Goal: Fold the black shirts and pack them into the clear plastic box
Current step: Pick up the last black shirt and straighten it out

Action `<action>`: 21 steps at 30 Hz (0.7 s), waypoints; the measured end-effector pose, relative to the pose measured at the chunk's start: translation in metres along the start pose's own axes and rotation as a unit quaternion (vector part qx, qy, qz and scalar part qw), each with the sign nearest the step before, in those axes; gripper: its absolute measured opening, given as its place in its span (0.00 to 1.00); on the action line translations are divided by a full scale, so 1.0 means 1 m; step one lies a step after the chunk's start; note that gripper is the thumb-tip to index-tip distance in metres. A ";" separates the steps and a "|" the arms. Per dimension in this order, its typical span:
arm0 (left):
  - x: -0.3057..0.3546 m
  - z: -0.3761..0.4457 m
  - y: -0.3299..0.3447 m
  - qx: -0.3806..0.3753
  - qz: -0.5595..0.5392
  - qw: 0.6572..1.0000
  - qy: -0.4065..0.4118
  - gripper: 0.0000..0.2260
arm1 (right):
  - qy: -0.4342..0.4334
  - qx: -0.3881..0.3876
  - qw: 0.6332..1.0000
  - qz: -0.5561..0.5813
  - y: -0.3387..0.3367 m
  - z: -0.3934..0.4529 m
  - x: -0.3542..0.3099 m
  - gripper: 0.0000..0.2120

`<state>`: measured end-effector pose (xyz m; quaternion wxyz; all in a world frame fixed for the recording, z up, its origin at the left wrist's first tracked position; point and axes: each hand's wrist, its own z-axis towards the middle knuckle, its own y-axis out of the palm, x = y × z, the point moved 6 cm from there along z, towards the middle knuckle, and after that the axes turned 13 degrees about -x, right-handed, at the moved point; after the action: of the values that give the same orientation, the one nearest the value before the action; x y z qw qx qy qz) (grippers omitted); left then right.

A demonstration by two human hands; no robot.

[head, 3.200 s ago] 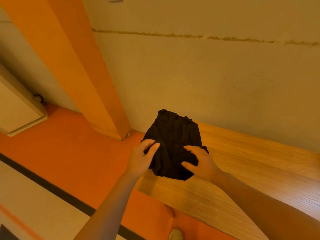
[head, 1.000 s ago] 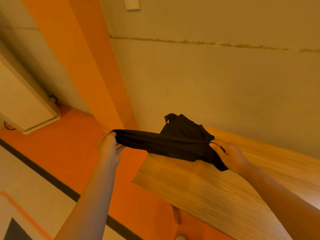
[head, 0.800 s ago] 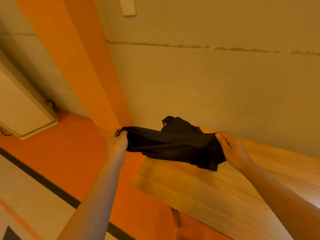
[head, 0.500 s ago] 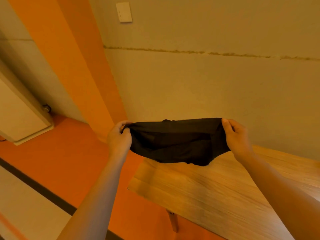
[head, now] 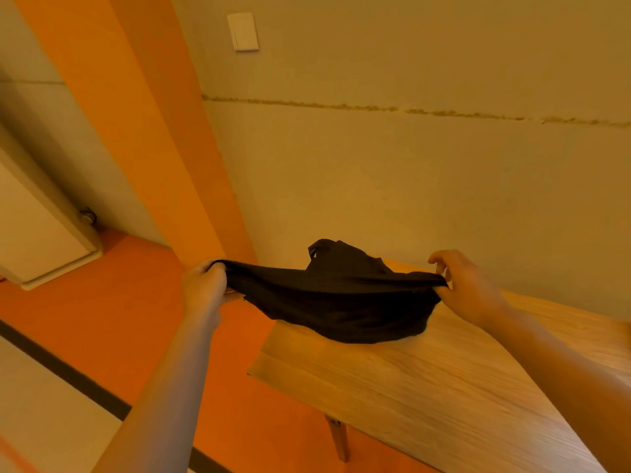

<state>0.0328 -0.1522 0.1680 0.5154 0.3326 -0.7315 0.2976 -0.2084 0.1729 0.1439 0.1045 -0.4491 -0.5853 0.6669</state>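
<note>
A black shirt (head: pixel 341 298) is stretched between my two hands above the left end of the wooden table (head: pixel 426 397). My left hand (head: pixel 204 288) grips its left edge out past the table's corner, over the floor. My right hand (head: pixel 467 288) pinches its right edge with thumb and fingers, the other fingers lifted. The cloth sags in the middle and touches the tabletop; a bunched part rises behind near the wall. No clear plastic box is in view.
The table stands against a beige wall (head: pixel 409 182) with a light switch (head: pixel 243 31). An orange pillar (head: pixel 143 131) rises left of the table. Orange floor (head: pixel 119 319) and a white cabinet (head: pixel 37 233) lie to the left.
From lying bunched under both hands, the shirt was pulled apart and lifted taut. Since half a second ago both hands have lowered it, and it sags onto the table.
</note>
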 end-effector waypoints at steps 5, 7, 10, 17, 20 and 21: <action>-0.009 -0.001 0.000 -0.042 0.002 0.999 -0.031 0.01 | 0.046 -0.043 0.998 0.016 0.003 -0.006 0.024 0.02; -0.014 0.001 -0.003 -0.039 0.015 0.999 -0.032 0.03 | 0.047 -0.052 0.995 0.072 0.007 -0.008 0.027 0.04; -0.019 0.004 -0.004 -0.037 0.042 0.998 -0.024 0.03 | 0.077 -0.029 0.964 0.254 0.016 -0.007 0.034 0.05; -0.034 0.025 -0.016 -0.055 0.321 0.945 0.029 0.04 | 0.126 0.036 0.816 0.563 0.021 -0.005 0.034 0.08; -0.052 0.031 -0.023 -0.061 0.455 0.888 0.020 0.07 | 0.142 0.068 0.841 0.518 0.017 -0.002 0.036 0.07; -0.058 0.031 -0.024 -0.067 0.467 0.882 0.001 0.07 | 0.141 0.076 0.873 0.460 0.014 -0.001 0.036 0.06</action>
<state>0.0488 -0.1799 0.1063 0.3386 -0.0828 -0.8197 0.4546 -0.2227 0.1935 0.1146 -0.0993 -0.7477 -0.2390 0.6115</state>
